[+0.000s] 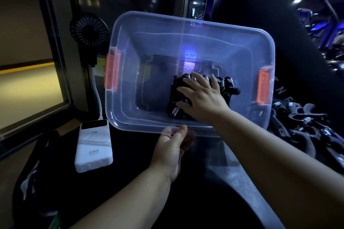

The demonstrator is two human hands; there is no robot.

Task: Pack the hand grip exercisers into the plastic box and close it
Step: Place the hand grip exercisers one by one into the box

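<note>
Several hand grip exercisers (228, 82) lie low in the plastic box (186, 24), right of its middle, under the right hand (202, 96), whose fingers are flat and spread. The left hand (173, 145) pinches the near rim. A loose pile of exercisers (307, 122) lies outside, just right of the box, nearest the right hand.

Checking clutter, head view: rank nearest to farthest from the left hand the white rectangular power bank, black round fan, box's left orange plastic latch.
1. White rectangular power bank, left of the left hand.
2. Left orange plastic latch, forward-left.
3. Black round fan, back left.
</note>
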